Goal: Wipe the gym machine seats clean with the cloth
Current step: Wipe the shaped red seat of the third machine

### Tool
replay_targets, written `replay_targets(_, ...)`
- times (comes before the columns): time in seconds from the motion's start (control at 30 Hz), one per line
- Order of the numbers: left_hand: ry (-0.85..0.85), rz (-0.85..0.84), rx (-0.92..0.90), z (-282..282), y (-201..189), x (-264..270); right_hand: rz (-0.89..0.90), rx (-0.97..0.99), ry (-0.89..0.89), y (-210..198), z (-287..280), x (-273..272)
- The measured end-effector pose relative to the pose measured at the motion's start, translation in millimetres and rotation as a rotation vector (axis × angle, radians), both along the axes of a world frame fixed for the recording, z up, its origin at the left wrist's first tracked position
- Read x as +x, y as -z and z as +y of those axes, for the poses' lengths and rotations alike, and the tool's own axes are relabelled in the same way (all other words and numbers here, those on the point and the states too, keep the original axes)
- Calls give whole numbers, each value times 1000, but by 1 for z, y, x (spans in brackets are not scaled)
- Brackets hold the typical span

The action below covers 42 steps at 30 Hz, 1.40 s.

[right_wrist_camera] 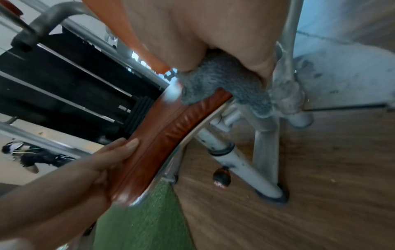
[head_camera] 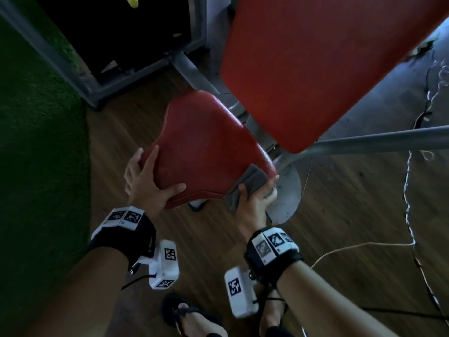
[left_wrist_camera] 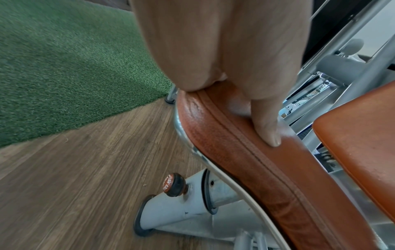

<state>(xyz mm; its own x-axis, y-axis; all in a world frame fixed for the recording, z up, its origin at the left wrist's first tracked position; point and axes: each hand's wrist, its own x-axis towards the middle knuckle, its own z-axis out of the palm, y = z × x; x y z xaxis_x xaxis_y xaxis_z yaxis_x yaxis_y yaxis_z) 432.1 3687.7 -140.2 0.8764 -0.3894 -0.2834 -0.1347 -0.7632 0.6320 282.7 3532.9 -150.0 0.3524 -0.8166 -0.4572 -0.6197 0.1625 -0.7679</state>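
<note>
Gripping the grey cloth (head_camera: 247,184), the right hand (head_camera: 255,203) is pressing it over the near right corner of the red seat (head_camera: 204,147), while the left hand (head_camera: 145,181) is clasping the seat's near left edge (thumb on top, fingers wrapped along the side). Wiping well here likely means keeping the cloth flat, following the seam, and bracing the seat below the backrest (head_camera: 328,64).

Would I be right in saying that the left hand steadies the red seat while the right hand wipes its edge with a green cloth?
Not quite: the cloth is grey, not green, as the head view shows. The left hand does steady the red seat, and the right hand wipes its edge.
</note>
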Motion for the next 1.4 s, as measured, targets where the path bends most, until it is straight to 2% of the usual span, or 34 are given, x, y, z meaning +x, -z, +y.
replay_targets(0.2,1,-10,6,0,1,-1,125,52,145,2,-21,19)
replay_targets(0.33,4,-12,0,0,0,-1,220,-5,130,4,-40,24)
replay_targets(0.47,-4,-23,-12,0,1,-1,161,-45,19,3,-48,12)
replay_targets(0.67,1,-25,6,1,2,-2,169,-79,-35,5,-15,2)
replay_targets(0.8,-2,-30,2,1,2,-2,261,-92,-83,8,-34,9)
replay_targets(0.93,-3,-25,15,1,5,-1,338,-233,-236,12,-62,15)
replay_targets(1.07,-9,-23,3,1,6,-1,401,-214,-386,13,-88,20)
replay_targets(1.3,2,5,-19,3,3,1,415,-243,-633,9,-107,38)
replay_targets(1.4,8,43,-11,4,2,3,366,-287,-598,9,-102,29)
